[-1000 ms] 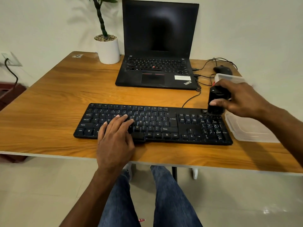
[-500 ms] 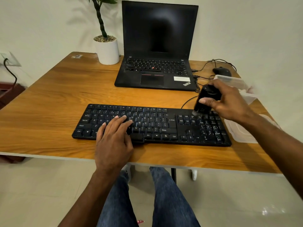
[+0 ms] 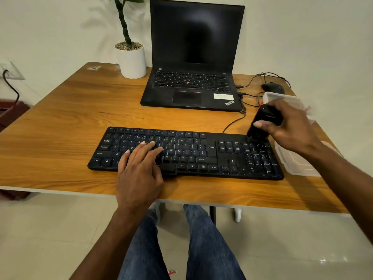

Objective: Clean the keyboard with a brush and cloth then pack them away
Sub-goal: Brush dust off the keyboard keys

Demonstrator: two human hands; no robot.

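Left hand (image 3: 139, 166) lies flat, fingers straight, on the keyboard (image 3: 187, 153); right hand (image 3: 288, 126) grips the brush (image 3: 262, 123) tilted over its numpad.

We cannot see the keys under the left hand (image 3: 139, 168), whose palm and fingers cover part of the keyboard (image 3: 185, 152). The right hand (image 3: 290, 126) hides most of the brush (image 3: 262, 122), and its dark bristle end blends into the keys, so whether they touch is hard to tell. The clear container (image 3: 298, 162) is partly behind the right forearm, and a pale blur at its far side may be its lid. The mouse (image 3: 272, 87) is half hidden behind it. The plant (image 3: 123, 21) is cut off by the top edge.
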